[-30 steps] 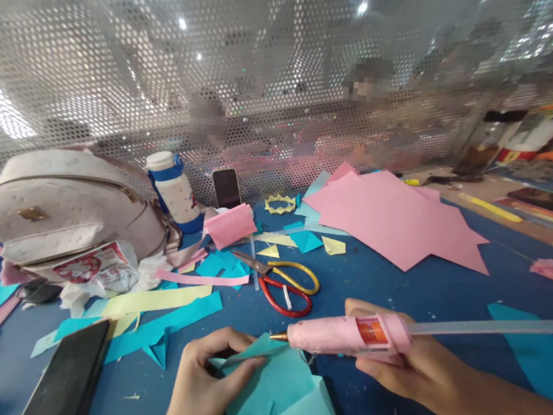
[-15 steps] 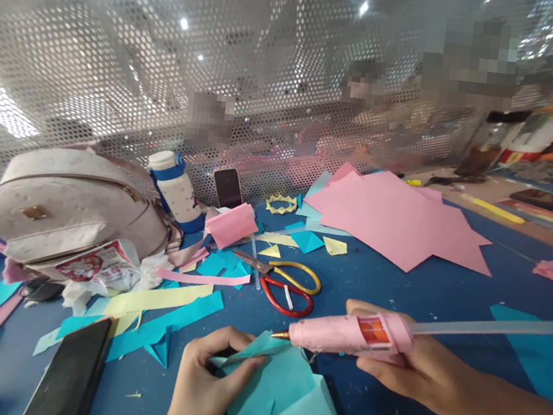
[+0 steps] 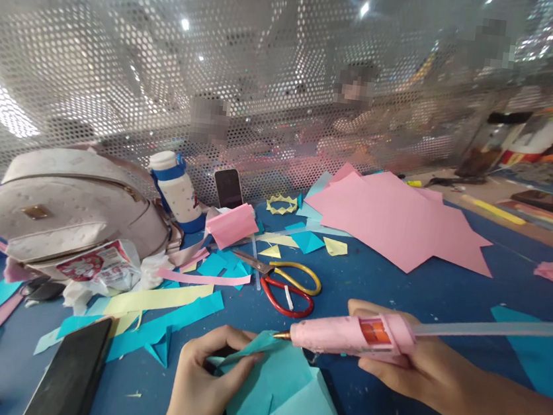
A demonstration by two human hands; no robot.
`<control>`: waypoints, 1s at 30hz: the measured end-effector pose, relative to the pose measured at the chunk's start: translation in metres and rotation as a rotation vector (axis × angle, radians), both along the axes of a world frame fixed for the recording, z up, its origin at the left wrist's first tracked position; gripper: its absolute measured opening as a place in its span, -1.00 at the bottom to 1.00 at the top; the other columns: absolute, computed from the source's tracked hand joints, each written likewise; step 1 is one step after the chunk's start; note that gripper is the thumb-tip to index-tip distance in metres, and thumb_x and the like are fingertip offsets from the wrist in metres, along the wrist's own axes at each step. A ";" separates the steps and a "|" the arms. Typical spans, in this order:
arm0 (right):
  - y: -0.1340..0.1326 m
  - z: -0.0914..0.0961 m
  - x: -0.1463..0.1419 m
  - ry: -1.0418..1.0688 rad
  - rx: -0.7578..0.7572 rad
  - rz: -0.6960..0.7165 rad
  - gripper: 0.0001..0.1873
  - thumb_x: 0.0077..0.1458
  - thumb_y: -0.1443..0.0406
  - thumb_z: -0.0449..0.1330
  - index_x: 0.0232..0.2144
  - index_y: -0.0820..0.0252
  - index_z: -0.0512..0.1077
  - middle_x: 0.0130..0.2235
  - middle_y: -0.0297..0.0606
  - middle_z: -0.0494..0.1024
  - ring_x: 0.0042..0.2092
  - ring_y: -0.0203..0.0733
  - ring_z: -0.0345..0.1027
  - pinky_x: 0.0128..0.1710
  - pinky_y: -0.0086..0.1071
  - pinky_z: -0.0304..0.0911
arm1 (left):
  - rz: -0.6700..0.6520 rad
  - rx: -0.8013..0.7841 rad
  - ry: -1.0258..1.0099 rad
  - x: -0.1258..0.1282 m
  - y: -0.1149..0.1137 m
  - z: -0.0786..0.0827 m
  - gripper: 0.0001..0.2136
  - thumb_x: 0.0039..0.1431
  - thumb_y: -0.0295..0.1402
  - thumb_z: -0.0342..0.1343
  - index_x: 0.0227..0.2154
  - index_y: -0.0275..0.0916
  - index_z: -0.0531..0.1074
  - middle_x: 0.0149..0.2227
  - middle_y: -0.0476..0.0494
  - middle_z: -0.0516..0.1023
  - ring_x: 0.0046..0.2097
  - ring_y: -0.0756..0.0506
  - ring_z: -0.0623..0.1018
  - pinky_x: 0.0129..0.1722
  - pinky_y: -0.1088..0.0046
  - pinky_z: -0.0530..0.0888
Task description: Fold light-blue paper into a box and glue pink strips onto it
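My left hand (image 3: 210, 373) pinches the edge of a folded teal paper piece (image 3: 291, 402) between thumb and fingers, low in the middle of the view. A pink hot glue gun (image 3: 332, 334) lies in the grip of my right hand (image 3: 418, 367), its fingers wrapped round the handle. The gun's brass nozzle rests at or just over the upper corner of the teal paper; whether it touches, I cannot tell. A long translucent glue stick (image 3: 497, 328) sticks out of the gun's back end toward the right.
Scissors (image 3: 292, 286) with red and yellow handles lie beyond my hands. Paper scraps (image 3: 166, 298) and a black phone (image 3: 71, 370) are on the left, before a backpack (image 3: 81, 205) and a bottle (image 3: 176, 189). Pink paper sheets (image 3: 395, 218) lie at the back; a perforated metal screen (image 3: 270, 87) stands behind.
Almost nothing differs. The teal paper has shifted very slightly under the nozzle, and both hands keep their holds.
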State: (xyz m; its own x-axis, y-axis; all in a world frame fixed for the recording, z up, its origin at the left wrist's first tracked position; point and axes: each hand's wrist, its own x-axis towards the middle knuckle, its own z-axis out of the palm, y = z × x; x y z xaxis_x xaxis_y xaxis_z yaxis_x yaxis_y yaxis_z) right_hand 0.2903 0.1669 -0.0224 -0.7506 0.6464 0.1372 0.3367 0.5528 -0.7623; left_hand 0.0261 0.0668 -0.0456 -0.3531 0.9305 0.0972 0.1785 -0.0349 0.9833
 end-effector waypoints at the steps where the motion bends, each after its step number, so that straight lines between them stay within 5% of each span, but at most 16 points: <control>1: 0.001 0.000 0.001 -0.008 0.014 0.007 -0.85 0.14 0.12 0.13 -0.30 0.00 0.43 -0.37 -0.32 0.52 -0.46 -0.19 0.37 -0.44 -0.42 0.38 | 0.003 0.005 -0.003 0.000 0.000 0.000 -0.90 -0.08 -0.36 0.31 -0.61 -0.20 0.54 -0.45 -0.02 0.68 -0.37 -0.07 0.64 -0.36 0.58 0.52; 12: 0.005 0.005 0.000 0.020 0.052 0.003 -0.93 0.08 0.17 0.17 -0.36 -0.03 0.40 -0.44 -0.39 0.48 -0.51 -0.20 0.35 -0.55 -0.41 0.34 | 0.019 0.011 0.048 -0.001 0.000 0.001 -0.88 -0.05 -0.33 0.30 -0.61 -0.19 0.55 -0.45 -0.02 0.67 -0.35 -0.09 0.65 -0.33 0.58 0.54; 18: 0.001 0.011 -0.002 0.039 0.041 -0.104 -0.81 0.07 0.09 0.16 -0.46 0.01 0.38 -0.49 -0.36 0.44 -0.54 -0.21 0.26 -0.56 -0.38 0.28 | 0.032 0.003 0.041 -0.002 0.001 0.001 -0.86 -0.06 -0.30 0.31 -0.61 -0.20 0.54 -0.44 -0.05 0.68 -0.35 -0.11 0.65 -0.33 0.54 0.55; 30: 0.007 0.016 0.004 -0.117 0.115 -0.047 -0.67 0.15 0.05 0.09 -0.56 0.06 0.38 -0.37 -0.26 0.43 -0.40 -0.15 0.35 -0.33 -0.32 0.37 | 0.003 0.015 0.055 -0.004 0.001 0.002 -0.89 -0.01 -0.32 0.29 -0.59 -0.18 0.58 -0.36 -0.11 0.71 -0.32 -0.13 0.66 -0.32 0.51 0.56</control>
